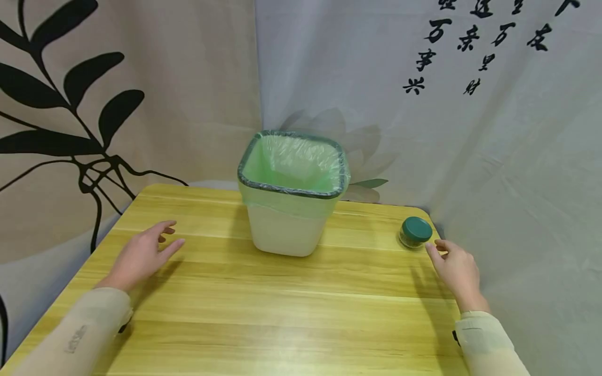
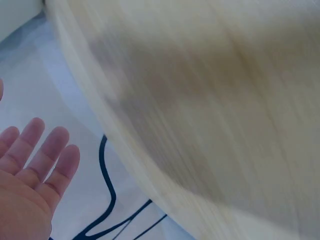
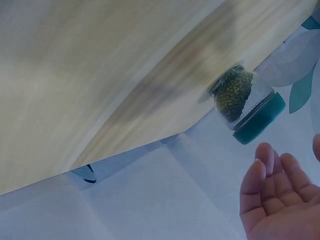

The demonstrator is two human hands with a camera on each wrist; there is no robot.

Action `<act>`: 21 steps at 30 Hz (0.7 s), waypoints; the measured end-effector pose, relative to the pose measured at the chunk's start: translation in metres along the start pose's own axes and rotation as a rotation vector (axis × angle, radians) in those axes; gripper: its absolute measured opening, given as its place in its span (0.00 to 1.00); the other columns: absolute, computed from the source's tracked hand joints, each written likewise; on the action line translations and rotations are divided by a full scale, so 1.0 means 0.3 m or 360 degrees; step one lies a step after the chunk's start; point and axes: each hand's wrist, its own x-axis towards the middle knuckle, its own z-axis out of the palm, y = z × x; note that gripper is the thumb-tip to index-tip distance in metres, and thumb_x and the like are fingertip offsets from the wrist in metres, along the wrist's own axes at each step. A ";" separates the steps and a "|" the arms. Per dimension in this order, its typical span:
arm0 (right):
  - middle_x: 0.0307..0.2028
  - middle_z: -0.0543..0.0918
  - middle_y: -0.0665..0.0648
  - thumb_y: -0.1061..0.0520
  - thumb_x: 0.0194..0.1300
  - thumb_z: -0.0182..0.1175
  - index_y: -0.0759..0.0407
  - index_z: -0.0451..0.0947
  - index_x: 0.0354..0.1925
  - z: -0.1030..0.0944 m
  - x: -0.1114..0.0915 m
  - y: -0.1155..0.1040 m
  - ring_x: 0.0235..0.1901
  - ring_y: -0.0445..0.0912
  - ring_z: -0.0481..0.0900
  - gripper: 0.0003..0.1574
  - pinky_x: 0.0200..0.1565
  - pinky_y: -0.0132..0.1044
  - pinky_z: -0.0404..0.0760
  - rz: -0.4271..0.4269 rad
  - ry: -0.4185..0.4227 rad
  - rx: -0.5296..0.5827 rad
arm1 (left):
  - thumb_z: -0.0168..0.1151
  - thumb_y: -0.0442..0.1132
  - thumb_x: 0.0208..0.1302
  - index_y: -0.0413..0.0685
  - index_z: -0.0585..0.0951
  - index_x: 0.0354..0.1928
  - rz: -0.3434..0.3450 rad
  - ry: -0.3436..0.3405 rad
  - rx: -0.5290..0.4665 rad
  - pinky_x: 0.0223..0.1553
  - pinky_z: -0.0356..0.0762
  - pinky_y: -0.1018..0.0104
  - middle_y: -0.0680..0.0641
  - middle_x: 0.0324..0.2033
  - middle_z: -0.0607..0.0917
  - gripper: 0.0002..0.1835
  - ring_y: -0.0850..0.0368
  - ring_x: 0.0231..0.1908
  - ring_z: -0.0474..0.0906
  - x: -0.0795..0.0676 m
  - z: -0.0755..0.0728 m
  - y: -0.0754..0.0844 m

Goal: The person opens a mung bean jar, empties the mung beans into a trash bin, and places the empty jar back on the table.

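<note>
A small glass jar [image 3: 234,95] with a dark green lid [image 1: 417,228] stands near the table's back right corner. In the right wrist view, small greenish grains fill part of it. My right hand [image 1: 455,266] is just in front and to the right of the jar, fingers loosely bent, holding nothing; a small gap shows between hand and jar in the right wrist view. Over the left side of the table hovers my left hand [image 1: 143,255], its fingers relaxed and holding nothing. In the left wrist view its fingers [image 2: 55,150] are spread past the table edge.
A whitish bin [image 1: 287,230] lined with a pale green bag stands at the table's back middle, its dark rim [image 1: 291,191] facing up. Behind the wooden table [image 1: 282,313] hang cloth curtains [image 1: 197,94] with printed leaves and black characters.
</note>
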 end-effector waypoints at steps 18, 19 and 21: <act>0.59 0.86 0.71 0.34 0.82 0.52 0.65 0.79 0.68 0.011 -0.010 -0.007 0.51 0.66 0.88 0.39 0.45 0.62 0.85 0.0069 -0.0014 0.0073 | 0.59 0.58 0.80 0.39 0.70 0.76 -0.0008 0.0062 -0.0175 0.49 0.83 0.33 0.33 0.63 0.83 0.36 0.31 0.55 0.83 -0.030 0.025 0.058; 0.59 0.87 0.71 0.35 0.82 0.52 0.65 0.79 0.67 0.014 -0.010 -0.007 0.50 0.66 0.88 0.39 0.45 0.62 0.86 0.0065 -0.0009 0.0079 | 0.59 0.58 0.80 0.39 0.70 0.76 -0.0006 0.0063 -0.0178 0.49 0.83 0.33 0.32 0.63 0.83 0.36 0.31 0.55 0.83 -0.032 0.027 0.061; 0.57 0.87 0.71 0.36 0.82 0.53 0.65 0.79 0.67 0.020 -0.012 -0.009 0.49 0.66 0.88 0.37 0.45 0.62 0.86 0.0052 0.0006 0.0098 | 0.59 0.58 0.80 0.39 0.70 0.76 -0.0006 0.0061 -0.0187 0.49 0.83 0.33 0.33 0.64 0.83 0.36 0.31 0.55 0.83 -0.036 0.030 0.068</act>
